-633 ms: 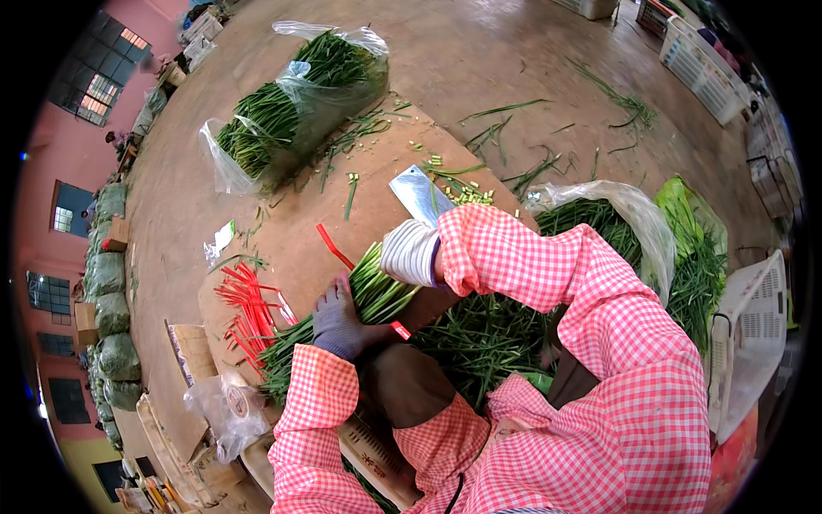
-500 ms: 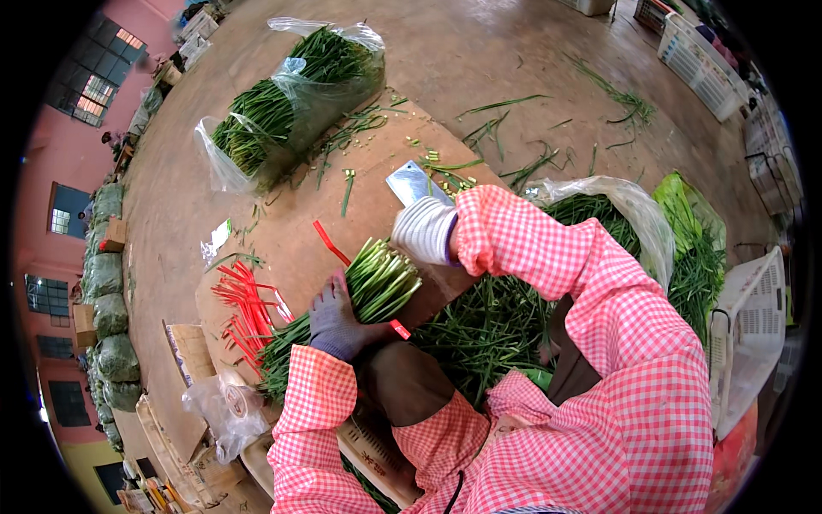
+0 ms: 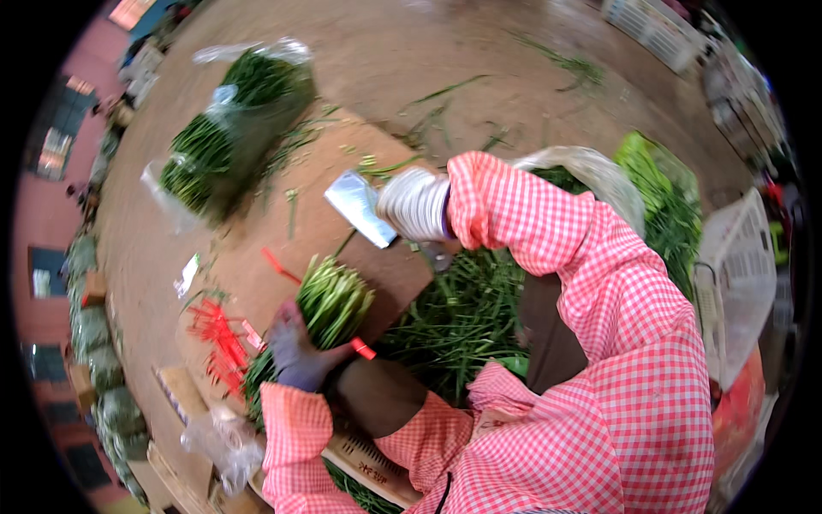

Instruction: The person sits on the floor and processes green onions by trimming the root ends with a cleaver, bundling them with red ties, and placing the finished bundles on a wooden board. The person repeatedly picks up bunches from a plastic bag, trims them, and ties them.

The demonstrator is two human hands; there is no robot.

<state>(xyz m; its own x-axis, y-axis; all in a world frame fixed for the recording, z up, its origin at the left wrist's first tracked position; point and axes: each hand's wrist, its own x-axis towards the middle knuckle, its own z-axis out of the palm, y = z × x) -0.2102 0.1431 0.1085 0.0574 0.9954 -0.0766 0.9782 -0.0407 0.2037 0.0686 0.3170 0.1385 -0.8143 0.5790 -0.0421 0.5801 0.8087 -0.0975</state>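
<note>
My left hand [image 3: 295,349], in a grey-purple glove, wraps round a bunch of chive-like green stalks [image 3: 338,300] lying on a brown board [image 3: 402,274]. The pale cut ends point up and right, the leaves down and left. A red tie strip [image 3: 363,348] shows on either side of the bunch, its middle hidden beneath. My right hand [image 3: 415,204], in a white striped glove, is closed on a broad metal cleaver [image 3: 360,207]; its handle is hidden in the glove. The blade is above and right of the bunch, apart from it.
A pile of red tie strips [image 3: 218,338] is left of the bunch. Loose green stalks [image 3: 467,313] heap between my knees. Bagged stalks [image 3: 201,154] lie far left, beside cut scraps. White plastic crates [image 3: 655,32] stand far right, a lime-green bag [image 3: 646,171] nearer.
The whole view has shifted, moving most things left in the picture. The cleaver has turned and its blade now shows more fully. My left hand still grips the bunch.
</note>
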